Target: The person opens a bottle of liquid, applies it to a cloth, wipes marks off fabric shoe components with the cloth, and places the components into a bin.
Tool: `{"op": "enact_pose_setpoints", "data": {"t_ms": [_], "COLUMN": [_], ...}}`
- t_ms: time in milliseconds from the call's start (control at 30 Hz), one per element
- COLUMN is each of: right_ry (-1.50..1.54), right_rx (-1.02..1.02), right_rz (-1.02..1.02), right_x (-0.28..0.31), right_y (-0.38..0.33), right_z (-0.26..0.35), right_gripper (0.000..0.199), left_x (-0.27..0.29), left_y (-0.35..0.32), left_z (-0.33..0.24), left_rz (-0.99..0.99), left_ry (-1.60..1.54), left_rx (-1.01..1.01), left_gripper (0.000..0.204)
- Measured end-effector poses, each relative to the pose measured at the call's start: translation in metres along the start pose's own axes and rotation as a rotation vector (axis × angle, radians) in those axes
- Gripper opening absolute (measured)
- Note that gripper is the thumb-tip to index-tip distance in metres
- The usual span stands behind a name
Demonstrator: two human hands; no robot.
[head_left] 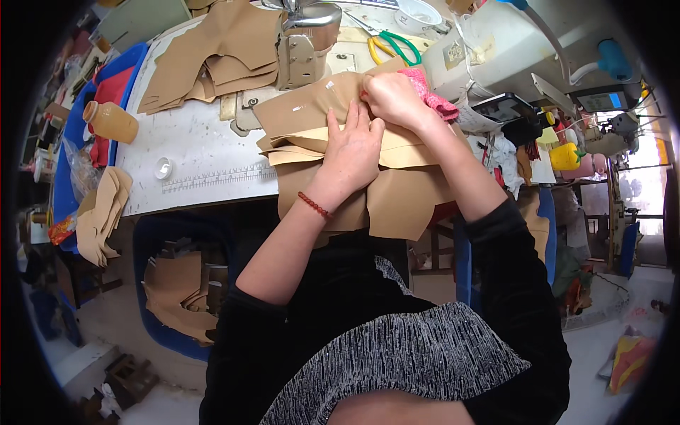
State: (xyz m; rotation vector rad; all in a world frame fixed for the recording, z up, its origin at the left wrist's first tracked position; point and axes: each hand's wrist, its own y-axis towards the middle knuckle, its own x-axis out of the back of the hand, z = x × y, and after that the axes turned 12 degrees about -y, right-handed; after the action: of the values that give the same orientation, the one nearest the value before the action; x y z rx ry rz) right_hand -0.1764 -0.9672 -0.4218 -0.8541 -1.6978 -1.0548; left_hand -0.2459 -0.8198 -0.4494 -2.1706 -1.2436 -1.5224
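My left hand [351, 152] lies flat with its fingers stretched on a stack of brown, leather-like sheet pieces [301, 106]. Paler tan undersides show where the layers fold, and lower flaps [401, 202] hang over the table's front edge. Beside it, to the right, my right hand [397, 100] is closed and rests on the same piece; whatever its fingers hold is hidden. A pink cloth [428, 95] touches that hand's far side. Small white marks show on the upper piece. Just beyond the stack stands a sewing machine head [304, 46].
Scissors [397, 48] with green and yellow handles lie behind my right hand. More brown pieces [234, 35] are stacked at the far left. A jar [113, 122], a small white cap [163, 168] and a printed ruler scale [212, 178] are left. A blue bin [180, 283] with cut pieces stands below.
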Motion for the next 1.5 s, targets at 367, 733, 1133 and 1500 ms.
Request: {"op": "enact_pose_setpoints", "data": {"t_ms": [367,733,1133,1500], "right_ry": [-0.019,-0.042,-0.001,0.389], "right_rx": [-0.059,-0.092,-0.328,-0.503], "right_rz": [-0.051,-0.21,-0.221,-0.661], "right_x": [-0.009,-0.014,-0.012,0.019], "right_y": [-0.002,0.003,-0.007,-0.024], "right_z": [-0.01,-0.016,0.0,-0.014], "right_gripper": [0.011,0.007,0.011,0.017], "left_x": [0.0,-0.002,0.015,0.018], "left_y": [0.0,-0.005,0.004,-0.012], "left_z": [-0.001,-0.001,0.015,0.017], "left_rz": [0.007,-0.054,-0.283,-0.378], "left_ry": [0.031,-0.012,0.06,0.09], "left_rx": [0.009,0.024,0.107,-0.252], "left_gripper": [0.044,0.053,0.022,0.017]}}
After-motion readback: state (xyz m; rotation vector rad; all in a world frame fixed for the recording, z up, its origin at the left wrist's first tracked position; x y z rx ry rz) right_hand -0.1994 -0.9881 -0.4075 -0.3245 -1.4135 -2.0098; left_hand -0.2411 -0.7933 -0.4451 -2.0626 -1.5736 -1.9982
